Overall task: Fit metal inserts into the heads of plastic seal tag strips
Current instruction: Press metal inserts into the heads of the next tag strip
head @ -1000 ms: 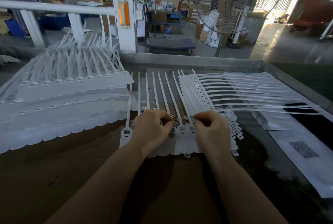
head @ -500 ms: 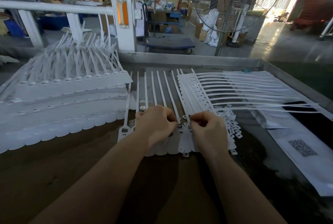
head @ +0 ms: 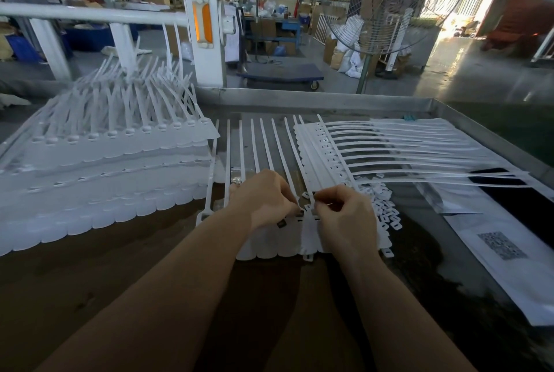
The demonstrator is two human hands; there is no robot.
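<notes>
A joined row of white seal tag strips [head: 269, 247] lies flat on the table in front of me, tails pointing away. My left hand [head: 263, 198] rests on the strip heads with curled fingers pinching at one head. My right hand [head: 344, 216] pinches a small insert at the neighbouring head; the insert itself is mostly hidden by my fingertips. Small dark metal inserts [head: 281, 223] sit in heads below my left hand. A heap of loose small white pieces [head: 383, 210] lies just right of my right hand.
Tall stacks of white strip rows [head: 99, 168] fill the left of the table. Another strip row [head: 389, 156] fans out to the right. White and black bags [head: 509, 239] lie at the right. The metal table rim [head: 329, 99] runs along the back.
Both hands have shifted slightly along the strip heads, staying close together. The right hand's fingertips have drawn nearer the left hand's.
</notes>
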